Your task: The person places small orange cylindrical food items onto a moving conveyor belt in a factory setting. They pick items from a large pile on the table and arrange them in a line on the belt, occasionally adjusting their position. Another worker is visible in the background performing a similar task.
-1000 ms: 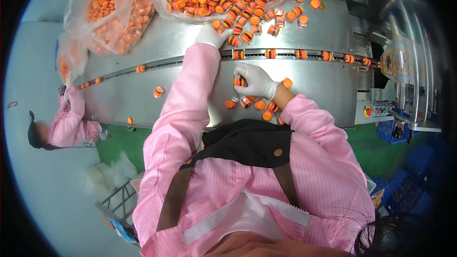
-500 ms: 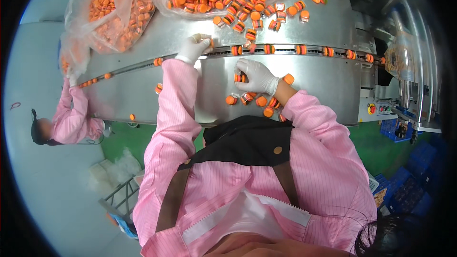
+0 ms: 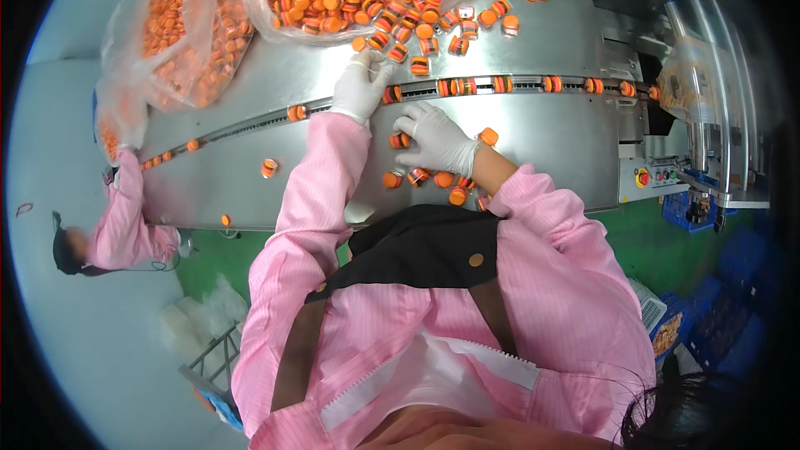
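Orange piece (image 3: pixel 401 141) beneath right grip (image 3: pixel 435 139), half-curled, left grip (image 3: pixel 358 90) loosely bent, both holds unclear

Green floor (image 3: pixel 646 248), pale bluish wall (image 3: pixel 62 142)

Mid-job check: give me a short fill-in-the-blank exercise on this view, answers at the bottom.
1. The left hand and right hand wear ____ gloves.
2. Of the two, the ____ hand is nearer the plastic bag.
3. The burger-shaped pieces have ____ round ends.
4. The co-worker's sleeve is ____ in colour.

Missing words: white; left; orange; pink
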`<state>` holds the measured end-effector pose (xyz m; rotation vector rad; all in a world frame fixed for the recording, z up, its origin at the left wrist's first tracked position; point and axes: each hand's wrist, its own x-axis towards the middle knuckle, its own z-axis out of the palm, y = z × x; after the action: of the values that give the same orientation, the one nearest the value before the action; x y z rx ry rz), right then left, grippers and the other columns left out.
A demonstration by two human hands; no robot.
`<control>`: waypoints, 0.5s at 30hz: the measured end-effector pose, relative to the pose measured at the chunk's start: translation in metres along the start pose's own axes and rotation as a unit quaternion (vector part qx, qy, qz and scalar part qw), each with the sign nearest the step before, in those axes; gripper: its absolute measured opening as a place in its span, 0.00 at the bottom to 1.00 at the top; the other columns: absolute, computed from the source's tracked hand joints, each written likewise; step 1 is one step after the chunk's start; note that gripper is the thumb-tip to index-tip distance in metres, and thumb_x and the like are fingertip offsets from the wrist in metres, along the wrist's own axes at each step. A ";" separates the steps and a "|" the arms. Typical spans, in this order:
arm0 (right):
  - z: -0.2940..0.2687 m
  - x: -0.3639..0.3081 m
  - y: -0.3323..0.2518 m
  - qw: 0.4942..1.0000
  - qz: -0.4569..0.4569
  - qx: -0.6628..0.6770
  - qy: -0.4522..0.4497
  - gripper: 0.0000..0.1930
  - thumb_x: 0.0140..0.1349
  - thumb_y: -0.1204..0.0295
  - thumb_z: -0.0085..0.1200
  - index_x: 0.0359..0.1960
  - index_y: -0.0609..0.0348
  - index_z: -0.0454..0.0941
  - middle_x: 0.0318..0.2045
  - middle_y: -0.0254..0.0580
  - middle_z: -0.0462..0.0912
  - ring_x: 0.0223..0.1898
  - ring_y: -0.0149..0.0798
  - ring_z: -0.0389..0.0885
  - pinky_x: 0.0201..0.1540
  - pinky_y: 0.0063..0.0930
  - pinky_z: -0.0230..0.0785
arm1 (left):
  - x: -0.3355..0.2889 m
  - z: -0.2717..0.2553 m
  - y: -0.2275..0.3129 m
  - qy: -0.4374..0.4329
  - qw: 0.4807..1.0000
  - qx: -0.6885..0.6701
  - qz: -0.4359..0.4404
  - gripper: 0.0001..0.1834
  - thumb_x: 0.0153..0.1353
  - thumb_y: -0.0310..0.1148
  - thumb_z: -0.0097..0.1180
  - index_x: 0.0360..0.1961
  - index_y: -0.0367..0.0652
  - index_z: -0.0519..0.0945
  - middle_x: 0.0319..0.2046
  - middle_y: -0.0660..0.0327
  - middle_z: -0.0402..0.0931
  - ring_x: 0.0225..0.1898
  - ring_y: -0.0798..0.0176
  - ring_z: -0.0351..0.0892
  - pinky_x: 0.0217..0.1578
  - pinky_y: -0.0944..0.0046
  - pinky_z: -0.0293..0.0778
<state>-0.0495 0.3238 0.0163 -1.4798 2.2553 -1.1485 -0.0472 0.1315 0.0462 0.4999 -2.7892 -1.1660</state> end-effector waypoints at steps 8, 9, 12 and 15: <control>-0.102 -0.039 0.037 0.922 0.350 -0.069 0.151 0.22 0.52 0.60 0.61 0.43 0.63 0.74 0.39 0.54 0.78 0.40 0.53 0.79 0.45 0.39 0.71 | -0.051 -0.006 -0.026 0.049 0.997 -0.057 0.002 0.13 0.58 0.33 0.58 0.42 0.37 0.79 0.36 0.54 0.79 0.33 0.62 0.77 0.37 0.64 0.73; -0.106 -0.045 0.050 0.920 0.342 -0.127 0.143 0.22 0.54 0.58 0.59 0.43 0.62 0.73 0.37 0.55 0.80 0.39 0.54 0.80 0.45 0.40 0.72 | -0.057 -0.006 -0.031 0.055 0.996 -0.069 0.003 0.12 0.59 0.33 0.57 0.41 0.37 0.79 0.35 0.55 0.79 0.33 0.63 0.76 0.36 0.64 0.73; -0.116 -0.041 0.057 0.886 0.432 -0.163 0.055 0.21 0.55 0.59 0.57 0.43 0.62 0.73 0.34 0.54 0.81 0.39 0.54 0.81 0.46 0.41 0.72 | -0.077 -0.008 -0.033 0.049 0.992 -0.104 -0.042 0.12 0.59 0.32 0.57 0.41 0.37 0.79 0.32 0.57 0.77 0.32 0.65 0.75 0.35 0.66 0.72; -0.127 -0.039 0.052 0.865 0.455 -0.213 -0.003 0.19 0.55 0.61 0.55 0.43 0.63 0.72 0.33 0.54 0.82 0.39 0.55 0.81 0.45 0.43 0.73 | -0.093 -0.017 -0.030 0.064 0.988 -0.134 -0.051 0.11 0.60 0.31 0.56 0.41 0.38 0.79 0.32 0.61 0.75 0.31 0.68 0.73 0.35 0.68 0.71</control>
<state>-0.1370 0.4295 0.0561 -0.3128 2.7727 -0.3560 0.0523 0.1307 0.0418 0.6689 -2.4751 -1.4465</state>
